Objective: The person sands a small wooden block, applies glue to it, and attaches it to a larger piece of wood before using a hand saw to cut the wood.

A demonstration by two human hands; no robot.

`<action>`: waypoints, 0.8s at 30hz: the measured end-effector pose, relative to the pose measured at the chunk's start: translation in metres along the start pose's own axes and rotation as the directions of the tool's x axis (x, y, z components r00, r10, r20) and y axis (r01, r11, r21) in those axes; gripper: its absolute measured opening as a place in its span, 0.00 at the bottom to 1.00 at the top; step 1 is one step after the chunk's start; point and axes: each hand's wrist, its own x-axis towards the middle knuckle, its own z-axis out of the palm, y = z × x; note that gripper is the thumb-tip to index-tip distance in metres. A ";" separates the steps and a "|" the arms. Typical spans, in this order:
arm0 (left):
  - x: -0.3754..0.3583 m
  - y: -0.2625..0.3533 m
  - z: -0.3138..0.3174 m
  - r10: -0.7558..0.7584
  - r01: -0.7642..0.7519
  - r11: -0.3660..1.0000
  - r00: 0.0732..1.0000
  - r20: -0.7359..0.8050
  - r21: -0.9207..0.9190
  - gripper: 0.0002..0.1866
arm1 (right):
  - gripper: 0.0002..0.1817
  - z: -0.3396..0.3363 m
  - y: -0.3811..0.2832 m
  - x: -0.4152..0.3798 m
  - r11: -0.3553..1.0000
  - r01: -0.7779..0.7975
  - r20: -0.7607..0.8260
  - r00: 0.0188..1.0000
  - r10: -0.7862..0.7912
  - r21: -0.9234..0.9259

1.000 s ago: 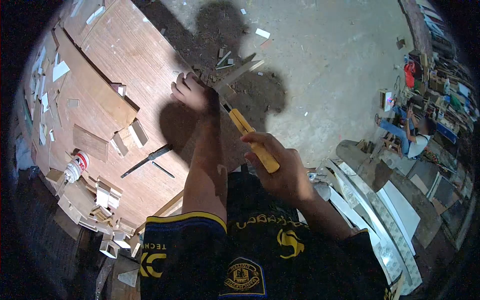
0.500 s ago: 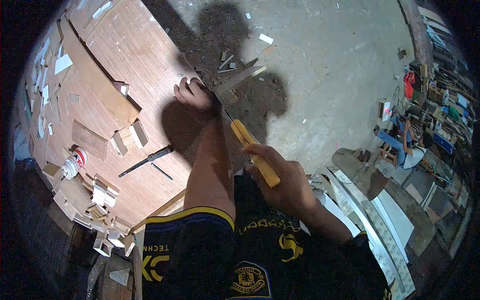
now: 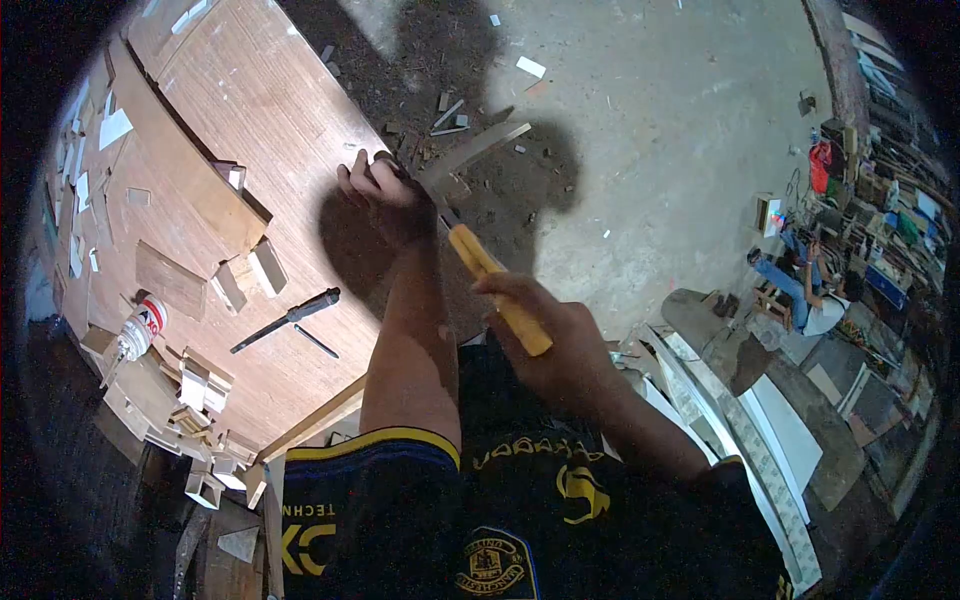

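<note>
While my right hand (image 3: pixel 560 330) holds a yellow-handled tool (image 3: pixel 471 250), its fingers are clamped around the handle, and the tool's narrow metal part slants up and left toward my left hand (image 3: pixel 392 205). That hand is at the edge of the pale wooden tabletop (image 3: pixel 290 130), fingers bent with slight gaps between them; I cannot tell whether they grip anything, as their undersides are hidden. Just beside it, a strip of wood (image 3: pixel 478 152) juts out over the floor (image 3: pixel 640 130).

Left of my forearm, a long black object (image 3: pixel 285 320) and a thinner dark stick (image 3: pixel 317 341) lie on the tabletop. Farther left are a white bottle with a red label (image 3: pixel 145 327), small box-like wooden pieces (image 3: pixel 203 387) and a long brown board (image 3: pixel 200 175). To my right, long pale panels (image 3: pixel 785 430) lie near my forearm, and well beyond, a person (image 3: pixel 825 312) in blue trousers sits low.
</note>
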 end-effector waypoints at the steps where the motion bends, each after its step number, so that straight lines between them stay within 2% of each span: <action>1: 0.003 0.002 -0.004 0.004 -0.004 1.000 1.000 -0.002 0.001 0.08 | 0.19 0.001 0.001 0.004 0.999 0.010 0.027 1.000 -0.009 -0.034; 3: 0.006 0.008 -0.013 -0.029 0.033 0.996 0.999 0.046 -0.084 0.09 | 0.18 -0.001 -0.002 0.001 0.998 0.017 0.057 0.998 -0.014 -0.060; 5: 0.013 0.009 -0.019 -0.024 0.029 0.998 0.996 0.082 -0.060 0.10 | 0.18 -0.015 -0.009 -0.016 0.993 0.106 0.015 0.994 -0.106 -0.053; 9: 0.009 0.003 -0.016 0.006 -0.001 1.000 0.990 0.138 -0.031 0.14 | 0.19 0.004 0.007 0.006 0.998 0.059 -0.029 0.998 -0.060 -0.021; 11: 0.009 0.004 -0.021 0.027 -0.021 0.999 0.990 0.136 -0.047 0.15 | 0.19 0.003 0.000 0.007 0.998 -0.015 0.089 0.996 0.020 -0.056; 12: 0.011 0.006 -0.024 0.042 -0.033 0.998 0.989 0.139 -0.061 0.16 | 0.19 -0.001 -0.005 0.002 0.999 -0.020 0.088 0.996 0.024 -0.050; 14: 0.019 0.015 -0.027 0.020 -0.015 0.999 0.993 0.119 -0.041 0.15 | 0.20 -0.007 -0.010 -0.012 0.988 0.148 -0.033 0.989 -0.146 0.046; 15: 0.018 0.018 -0.030 0.001 0.001 1.000 0.996 0.094 -0.025 0.14 | 0.20 -0.002 -0.006 -0.009 0.990 0.134 -0.027 0.991 -0.133 0.049; 17: 0.013 0.015 -0.028 -0.002 0.009 0.998 0.994 0.108 -0.067 0.14 | 0.20 0.008 0.004 0.007 0.999 0.008 0.022 1.000 -0.008 0.033; 19: 0.012 0.012 -0.025 0.009 0.004 0.994 0.993 0.116 -0.110 0.15 | 0.20 0.003 0.000 0.004 1.000 0.025 0.017 1.000 -0.026 0.012; 24: 0.008 0.006 -0.018 0.046 -0.043 0.999 0.994 0.100 -0.025 0.12 | 0.20 -0.004 -0.006 -0.013 0.992 0.124 -0.020 0.992 -0.124 -0.007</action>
